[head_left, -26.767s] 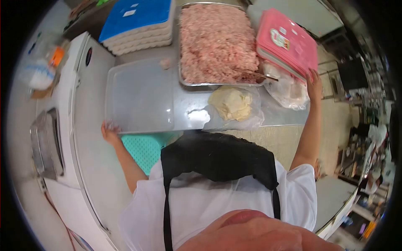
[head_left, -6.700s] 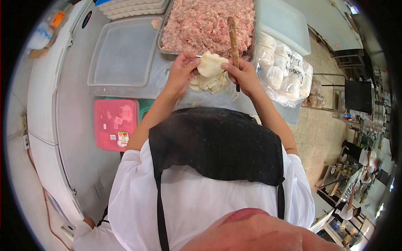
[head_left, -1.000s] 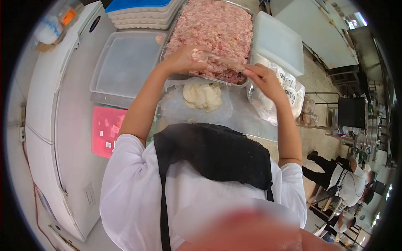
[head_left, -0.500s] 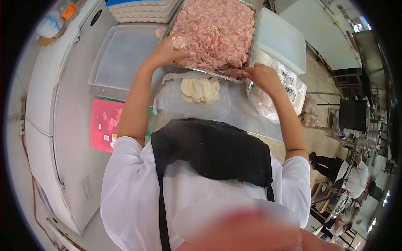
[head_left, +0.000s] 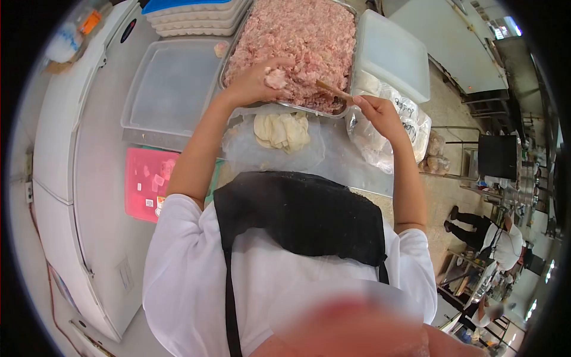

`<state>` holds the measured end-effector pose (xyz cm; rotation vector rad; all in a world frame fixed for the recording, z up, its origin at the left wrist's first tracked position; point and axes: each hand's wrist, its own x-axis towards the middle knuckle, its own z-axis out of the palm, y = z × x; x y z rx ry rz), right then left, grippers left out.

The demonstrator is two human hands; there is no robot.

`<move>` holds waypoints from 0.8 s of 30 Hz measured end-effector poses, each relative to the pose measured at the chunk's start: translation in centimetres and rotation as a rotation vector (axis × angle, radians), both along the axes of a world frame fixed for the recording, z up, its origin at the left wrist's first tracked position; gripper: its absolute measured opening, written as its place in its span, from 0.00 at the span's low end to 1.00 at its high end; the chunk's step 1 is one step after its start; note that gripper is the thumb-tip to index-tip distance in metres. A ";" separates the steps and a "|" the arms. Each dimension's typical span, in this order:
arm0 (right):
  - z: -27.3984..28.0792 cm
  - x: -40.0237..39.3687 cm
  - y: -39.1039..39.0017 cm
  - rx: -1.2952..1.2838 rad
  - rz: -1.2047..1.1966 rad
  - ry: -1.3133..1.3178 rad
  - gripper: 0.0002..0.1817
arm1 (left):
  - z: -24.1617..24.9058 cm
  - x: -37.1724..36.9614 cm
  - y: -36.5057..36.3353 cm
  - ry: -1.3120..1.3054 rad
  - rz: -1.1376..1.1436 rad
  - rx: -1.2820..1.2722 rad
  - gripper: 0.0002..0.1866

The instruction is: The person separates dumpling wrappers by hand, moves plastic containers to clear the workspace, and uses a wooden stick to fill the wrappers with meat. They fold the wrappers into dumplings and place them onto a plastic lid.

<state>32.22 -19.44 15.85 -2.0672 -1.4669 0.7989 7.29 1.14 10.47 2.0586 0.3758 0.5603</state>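
A metal tray point(head_left: 355, 56) heaped with raw ground meat point(head_left: 294, 41) lies ahead of me. My left hand point(head_left: 253, 85) is over its near left corner, fingers curled round a pale pink lump of ground meat point(head_left: 275, 78). In my right hand point(head_left: 379, 112), at the near right corner, is the end of a thin wooden stick point(head_left: 334, 90), its other end slanting over the meat. Closer to me, a loose pile of pale round dough wrappers point(head_left: 281, 132) rests on a clear plastic sheet point(head_left: 238, 146).
To the left lie a translucent lid point(head_left: 172, 83), a pink container point(head_left: 140, 183) and stacked white trays point(head_left: 199, 22). On the right are another translucent lid point(head_left: 395, 56) and plastic-wrapped packs point(head_left: 380, 134). A white freezer point(head_left: 59, 137) stands far left; a co-worker point(head_left: 502, 244) is at far right.
My left hand has moved right and slightly down with the lump, over the meat. The stick has risen from the meat's near right corner and now shows clearly, pointing up-left.
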 end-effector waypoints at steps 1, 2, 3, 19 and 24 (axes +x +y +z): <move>0.1 -0.4 0.1 0.093 0.027 0.053 0.18 | 0.5 0.8 -0.1 -0.121 -0.060 0.111 0.29; 0.2 -0.8 0.2 0.189 0.051 0.105 0.17 | 1.1 1.3 -0.2 -0.026 -0.079 0.079 0.30; -0.2 -1.7 0.3 0.235 0.083 0.065 0.16 | 3.0 1.5 -0.6 0.069 -0.100 0.048 0.31; -5.0 -1.3 1.1 0.167 0.070 -0.462 0.14 | 3.4 1.8 -0.2 0.442 0.071 0.031 0.25; -0.7 -0.1 -1.2 0.052 -0.034 -0.128 0.19 | 2.5 0.2 -0.4 0.070 -0.007 -0.060 0.20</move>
